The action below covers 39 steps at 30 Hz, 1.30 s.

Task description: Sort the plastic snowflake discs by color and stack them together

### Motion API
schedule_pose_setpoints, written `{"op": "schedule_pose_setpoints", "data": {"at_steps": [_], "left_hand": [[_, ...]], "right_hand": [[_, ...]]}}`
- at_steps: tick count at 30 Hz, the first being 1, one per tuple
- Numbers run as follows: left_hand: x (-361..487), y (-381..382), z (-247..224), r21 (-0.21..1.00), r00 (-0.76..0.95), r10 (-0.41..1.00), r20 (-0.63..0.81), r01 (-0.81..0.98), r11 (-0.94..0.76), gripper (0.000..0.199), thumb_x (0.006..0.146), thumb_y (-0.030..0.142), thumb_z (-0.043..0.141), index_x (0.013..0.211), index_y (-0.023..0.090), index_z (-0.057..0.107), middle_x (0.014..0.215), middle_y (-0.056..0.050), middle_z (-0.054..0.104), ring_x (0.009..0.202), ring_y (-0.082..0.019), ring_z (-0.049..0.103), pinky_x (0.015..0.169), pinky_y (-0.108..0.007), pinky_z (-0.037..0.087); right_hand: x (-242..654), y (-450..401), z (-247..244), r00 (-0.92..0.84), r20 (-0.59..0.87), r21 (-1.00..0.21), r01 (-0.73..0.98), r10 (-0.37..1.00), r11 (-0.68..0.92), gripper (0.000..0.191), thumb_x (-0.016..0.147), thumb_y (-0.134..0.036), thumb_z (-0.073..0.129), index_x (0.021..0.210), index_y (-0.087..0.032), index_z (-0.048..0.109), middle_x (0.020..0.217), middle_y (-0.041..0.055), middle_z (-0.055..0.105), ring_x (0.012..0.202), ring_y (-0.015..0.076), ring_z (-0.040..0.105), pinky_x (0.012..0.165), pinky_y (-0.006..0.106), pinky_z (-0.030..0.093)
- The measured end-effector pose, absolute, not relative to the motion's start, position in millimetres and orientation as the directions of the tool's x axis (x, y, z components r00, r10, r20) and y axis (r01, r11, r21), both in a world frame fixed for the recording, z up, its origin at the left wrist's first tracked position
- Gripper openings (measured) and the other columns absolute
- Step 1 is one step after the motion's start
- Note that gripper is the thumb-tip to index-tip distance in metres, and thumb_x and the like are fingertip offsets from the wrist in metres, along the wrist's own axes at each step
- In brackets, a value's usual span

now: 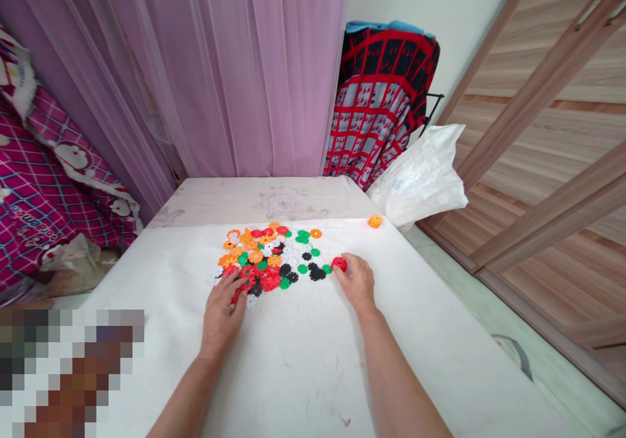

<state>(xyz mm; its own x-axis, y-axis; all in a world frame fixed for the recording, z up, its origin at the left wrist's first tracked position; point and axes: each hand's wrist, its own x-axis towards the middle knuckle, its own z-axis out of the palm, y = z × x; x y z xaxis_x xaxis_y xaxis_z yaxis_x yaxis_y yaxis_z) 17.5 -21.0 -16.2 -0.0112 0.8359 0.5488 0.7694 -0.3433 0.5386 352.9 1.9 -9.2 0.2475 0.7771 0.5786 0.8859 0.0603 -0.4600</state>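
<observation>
A pile of notched plastic snowflake discs [274,260] in orange, red, green, black and white lies on the white-covered table [298,340]. My left hand [225,304] rests at the pile's near left side, fingers apart over several red discs. Whether it grips any of them is hard to see. At the pile's right edge, my right hand [358,280] pinches a red cluster of snowflake discs [339,264] between thumb and fingers. Just left of that cluster are a green disc [327,269] and some black discs [317,272].
An orange rounded cluster [375,221] sits near the table's far right corner. Beside that corner is a white plastic bag [420,180]. Purple curtains [254,73] hang behind the table, and wooden wardrobe doors [552,151] stand to the right.
</observation>
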Motion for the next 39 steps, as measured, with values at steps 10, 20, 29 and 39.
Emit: {"op": "schedule_pose_setpoints", "data": {"at_steps": [10,20,29,39], "left_hand": [[18.0,-20.8,-14.9,0.532,0.001,0.823,0.568,0.762,-0.368,0.031,0.091,0.037,0.048,0.108,0.024,0.07,0.124,-0.01,0.067,0.12,-0.027,0.059,0.104,-0.05,0.047],[21.8,-23.2,-12.9,0.573,-0.034,0.837,0.546,0.743,-0.345,0.029,0.09,0.035,0.049,0.104,0.024,0.071,0.124,-0.009,0.067,0.12,-0.027,0.059,0.104,-0.052,0.046],[22.1,-22.0,-14.1,0.659,-0.11,0.841,0.529,0.678,-0.325,0.031,0.09,0.026,0.046,0.108,0.023,0.07,0.125,-0.009,0.066,0.121,-0.024,0.059,0.105,-0.049,0.047],[23.0,-20.1,-15.1,0.654,-0.113,0.834,0.54,0.681,-0.331,0.031,0.087,0.023,0.046,0.107,0.023,0.07,0.122,-0.007,0.069,0.118,-0.023,0.061,0.104,-0.048,0.048]], "right_hand": [[351.5,-3.1,-5.8,0.24,0.58,-0.468,0.881,0.779,0.076,0.019,0.082,-0.032,0.056,0.094,-0.021,0.066,0.1,0.0061,0.069,0.091,0.022,0.058,0.082,0.034,0.04],[354.1,-1.4,-11.4,0.191,0.53,-0.453,0.887,0.826,0.086,0.021,0.082,-0.031,0.053,0.097,-0.023,0.066,0.101,0.0058,0.069,0.093,0.0234,0.058,0.081,0.035,0.041],[295.1,-11.1,12.4,0.003,0.603,-0.402,0.865,0.798,0.301,0.012,0.086,-0.027,0.057,0.087,-0.024,0.068,0.103,0.0042,0.07,0.098,0.0215,0.057,0.088,0.036,0.038],[214.8,-10.9,12.9,-0.221,0.463,-0.364,0.836,0.858,0.411,0.01,0.079,-0.027,0.067,0.087,-0.024,0.065,0.094,0.002,0.07,0.096,0.0218,0.053,0.082,0.035,0.034]]}}
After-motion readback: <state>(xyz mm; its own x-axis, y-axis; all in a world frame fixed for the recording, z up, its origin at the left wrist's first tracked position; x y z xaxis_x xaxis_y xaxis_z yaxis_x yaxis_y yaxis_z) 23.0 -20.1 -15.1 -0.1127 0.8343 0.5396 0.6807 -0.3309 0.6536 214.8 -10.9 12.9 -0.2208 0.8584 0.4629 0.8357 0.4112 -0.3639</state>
